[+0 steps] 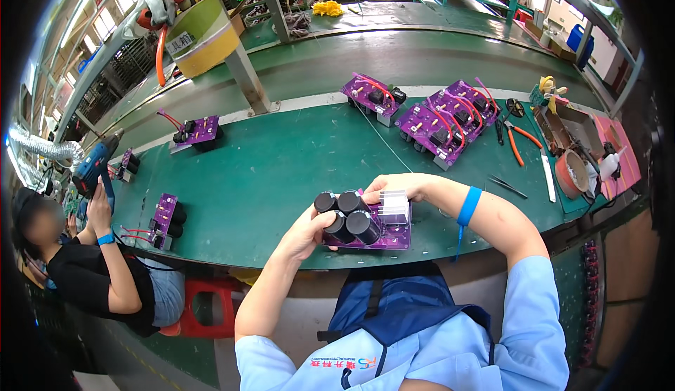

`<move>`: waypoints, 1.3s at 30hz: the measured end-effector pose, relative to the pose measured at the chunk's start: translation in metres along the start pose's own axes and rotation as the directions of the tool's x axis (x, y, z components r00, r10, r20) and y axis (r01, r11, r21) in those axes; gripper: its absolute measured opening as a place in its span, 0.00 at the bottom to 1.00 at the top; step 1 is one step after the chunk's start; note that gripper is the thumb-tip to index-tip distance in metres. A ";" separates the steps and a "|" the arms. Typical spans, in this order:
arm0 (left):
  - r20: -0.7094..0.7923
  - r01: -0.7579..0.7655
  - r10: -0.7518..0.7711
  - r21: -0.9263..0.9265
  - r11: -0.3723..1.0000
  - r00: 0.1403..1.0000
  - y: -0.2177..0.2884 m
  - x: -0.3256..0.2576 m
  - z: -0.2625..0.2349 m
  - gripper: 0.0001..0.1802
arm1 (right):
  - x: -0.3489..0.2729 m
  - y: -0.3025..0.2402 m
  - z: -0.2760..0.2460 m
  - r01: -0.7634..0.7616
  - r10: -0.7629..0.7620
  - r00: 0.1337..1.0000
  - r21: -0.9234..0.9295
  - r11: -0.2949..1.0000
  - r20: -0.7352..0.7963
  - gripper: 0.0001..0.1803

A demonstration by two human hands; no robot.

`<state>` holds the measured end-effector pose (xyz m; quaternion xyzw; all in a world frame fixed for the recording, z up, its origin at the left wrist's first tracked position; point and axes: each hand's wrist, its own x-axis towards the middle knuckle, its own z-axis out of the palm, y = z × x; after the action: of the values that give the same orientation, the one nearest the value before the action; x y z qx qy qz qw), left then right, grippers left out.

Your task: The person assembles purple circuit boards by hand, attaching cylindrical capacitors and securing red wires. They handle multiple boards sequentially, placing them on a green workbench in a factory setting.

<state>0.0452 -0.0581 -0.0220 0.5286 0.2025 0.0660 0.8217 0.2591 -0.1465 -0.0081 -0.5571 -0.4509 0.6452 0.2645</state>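
Observation:
A purple circuit board is held over the near edge of the green bench, its parts facing up. Several black cylindrical capacitors crowd its left half, and a silver finned heat sink stands on the right. My left hand grips the board's left side, thumb against a capacitor. At the far right side, behind the heat sink, my right hand has its fingers curled at the board's back edge; its fingertips are partly hidden. A blue band circles my right wrist.
More purple boards with red wires lie at the back right, others at the left. Orange-handled pliers, tweezers and a parts tray are at the right. A co-worker at the left holds a blue heat gun.

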 end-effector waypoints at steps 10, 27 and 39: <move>-0.291 -0.253 0.310 0.215 0.943 0.905 0.013 -0.037 -0.053 0.23 | 0.015 -0.041 -0.015 0.039 -0.333 0.833 -0.553 0.832 -0.441 0.16; -0.330 0.480 0.885 0.748 0.457 -0.328 0.022 -0.174 -0.235 0.22 | 0.074 -0.042 0.000 -0.170 -0.865 0.501 -0.982 -0.080 -0.017 0.23; -0.669 0.512 0.723 0.688 0.514 0.173 0.088 -0.165 -0.217 0.19 | 0.107 -0.032 -0.036 -0.422 -0.861 0.439 -0.905 0.054 -0.256 0.24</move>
<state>-0.1827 0.1094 0.0220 0.6877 0.6284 0.3508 0.0956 0.2633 -0.0318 -0.0303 -0.6959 -0.6505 -0.2760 0.1281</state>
